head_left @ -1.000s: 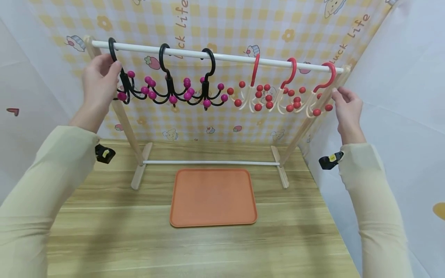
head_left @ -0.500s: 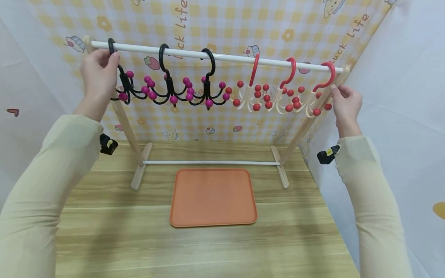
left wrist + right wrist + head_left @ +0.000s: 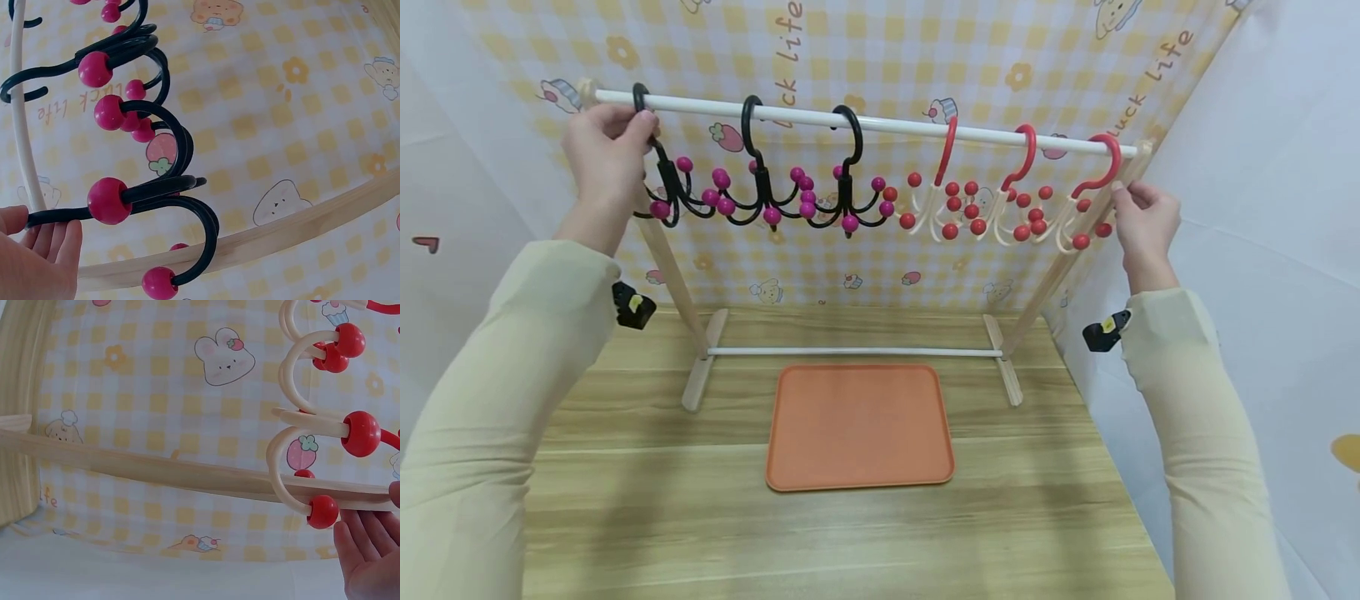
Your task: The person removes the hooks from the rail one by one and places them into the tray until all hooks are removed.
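My left hand (image 3: 607, 154) pinches the hook of the leftmost black hanger (image 3: 59, 215), close below the white rail. That hanger has several curved black prongs tipped with magenta balls. Two more black hangers, a middle one (image 3: 763, 183) and a right one (image 3: 845, 187), hang beside it. At the other end my right hand (image 3: 1148, 218) grips the rack's right wooden post (image 3: 187, 475) near its top, thumb on one side and fingers on the other. Just left of this hand hangs a cream hanger with a red hook (image 3: 1097, 175) and red balls (image 3: 361, 434).
Two similar red-hooked hangers, one (image 3: 946, 154) and another (image 3: 1021, 158), hang on the white rail (image 3: 895, 126). The rack stands on a wood-grain table (image 3: 850, 542), with a lower white bar (image 3: 850, 352). An orange tray (image 3: 861, 429) lies before it. Behind is a yellow checked cloth (image 3: 865, 50).
My left hand has slid up along the black hook toward the rail. My right hand has shifted slightly up and left. The hangers have swayed a little.
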{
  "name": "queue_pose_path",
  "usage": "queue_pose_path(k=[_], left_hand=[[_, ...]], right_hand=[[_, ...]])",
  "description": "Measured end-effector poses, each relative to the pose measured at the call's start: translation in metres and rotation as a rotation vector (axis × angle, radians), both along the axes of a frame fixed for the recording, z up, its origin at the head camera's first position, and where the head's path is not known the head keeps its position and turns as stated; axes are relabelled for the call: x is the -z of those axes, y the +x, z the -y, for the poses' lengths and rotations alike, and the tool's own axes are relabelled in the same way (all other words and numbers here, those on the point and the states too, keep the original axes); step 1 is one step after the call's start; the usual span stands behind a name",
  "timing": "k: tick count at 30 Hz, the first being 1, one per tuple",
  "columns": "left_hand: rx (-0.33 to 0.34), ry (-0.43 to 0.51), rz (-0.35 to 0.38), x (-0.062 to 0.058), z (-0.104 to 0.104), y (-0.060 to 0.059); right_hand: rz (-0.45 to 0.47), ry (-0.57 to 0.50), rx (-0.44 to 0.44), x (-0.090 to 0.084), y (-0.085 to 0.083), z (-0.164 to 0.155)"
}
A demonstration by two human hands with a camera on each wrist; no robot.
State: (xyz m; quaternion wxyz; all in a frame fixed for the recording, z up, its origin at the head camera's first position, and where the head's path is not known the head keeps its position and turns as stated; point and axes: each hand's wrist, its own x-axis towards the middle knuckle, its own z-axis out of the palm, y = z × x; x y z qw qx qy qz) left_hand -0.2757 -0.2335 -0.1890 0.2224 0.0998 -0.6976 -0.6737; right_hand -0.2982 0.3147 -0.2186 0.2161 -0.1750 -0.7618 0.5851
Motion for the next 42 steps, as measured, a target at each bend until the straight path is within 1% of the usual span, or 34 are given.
queue_pose_path(k=[3, 5, 7, 9, 13, 17, 20, 23, 27, 30, 33, 38, 40, 42], left_hand=[[0.030, 0.107, -0.042, -0.004, 0.002, 0.002], [0.054, 0.198, -0.093, -0.007, 0.001, 0.005], [0.071, 0.260, -0.133, -0.012, 0.000, 0.009], [0.080, 0.296, -0.161, -0.016, -0.001, 0.013], [0.098, 0.322, -0.197, -0.022, -0.001, 0.020], [0.115, 0.330, -0.224, -0.025, 0.001, 0.027], [0.126, 0.300, -0.234, -0.024, 0.004, 0.033], [0.144, 0.292, -0.220, -0.023, 0.004, 0.039], [0.178, 0.325, -0.191, -0.019, 0.003, 0.045], [0.193, 0.316, -0.167, -0.013, 0.001, 0.050], [0.199, 0.275, -0.136, -0.006, -0.001, 0.053], [0.213, 0.253, -0.099, 0.007, -0.005, 0.057], [0.221, 0.219, -0.096, 0.014, -0.006, 0.058], [0.224, 0.160, -0.099, 0.020, -0.008, 0.059]], right_hand=[[-0.001, -0.012, -0.009, -0.004, 0.006, 0.005], [0.000, -0.012, -0.012, -0.004, 0.007, 0.005], [-0.001, -0.014, -0.015, -0.004, 0.006, 0.004], [-0.002, -0.016, -0.016, -0.004, 0.006, 0.004], [-0.001, -0.012, -0.016, -0.005, 0.007, 0.004], [0.008, -0.006, -0.016, -0.004, 0.006, 0.003], [0.015, 0.001, -0.017, -0.004, 0.007, 0.004], [0.020, 0.005, -0.015, -0.005, 0.007, 0.004], [0.025, 0.007, -0.015, -0.005, 0.007, 0.004], [0.031, 0.006, -0.018, -0.005, 0.007, 0.004], [0.033, 0.006, -0.021, -0.006, 0.008, 0.004], [0.032, 0.010, -0.022, -0.006, 0.008, 0.005], [0.034, 0.015, -0.022, -0.007, 0.008, 0.005], [0.036, 0.017, -0.021, -0.007, 0.008, 0.005]])
